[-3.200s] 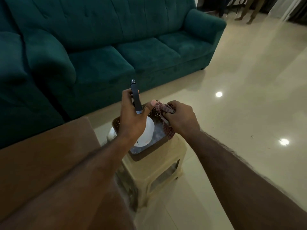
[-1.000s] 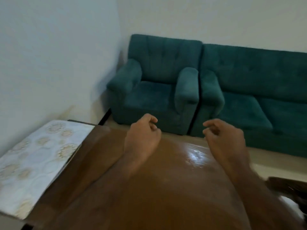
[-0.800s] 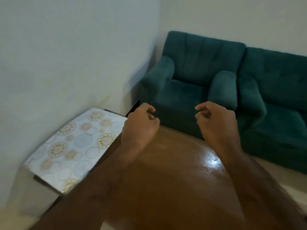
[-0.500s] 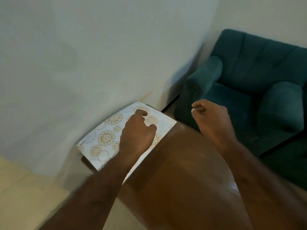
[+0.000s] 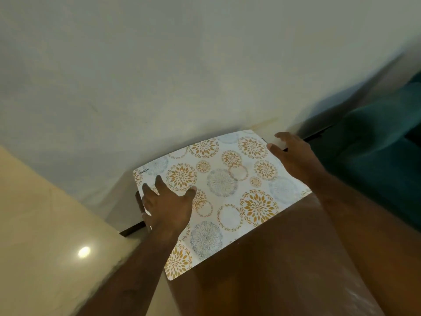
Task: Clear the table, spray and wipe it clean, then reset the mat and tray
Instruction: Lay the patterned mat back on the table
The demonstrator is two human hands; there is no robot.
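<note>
Brown wooden table point(image 5: 284, 265) fills the near lower right, glossy top, bare on the near side of the mat. Two bare forearms reach forward over it.

Mat point(image 5: 223, 197), white with orange and grey floral circles, lies flat at the table's far end, its left part overhanging the table edge. Small printed word near the mat's far left corner.

Left hand point(image 5: 167, 207) at the mat's left edge: fingers spread wide, palm down, thumb lying on top of the mat, outer fingers past the edge. Cannot tell whether any finger curls under the mat; no closed hold visible.

Right hand point(image 5: 296, 156) at the mat's far right corner: open, fingers loosely extended, thumb tip touching the mat surface near the corner, other fingers beyond the corner. Nothing clasped.

Left of the mat, cream floor point(image 5: 45, 236) with a bright light reflection. Right of the mat, teal sofa point(image 5: 376, 144), blurred. Behind the mat, plain pale wall point(image 5: 182, 65); the mat's far edge sits close to it.
</note>
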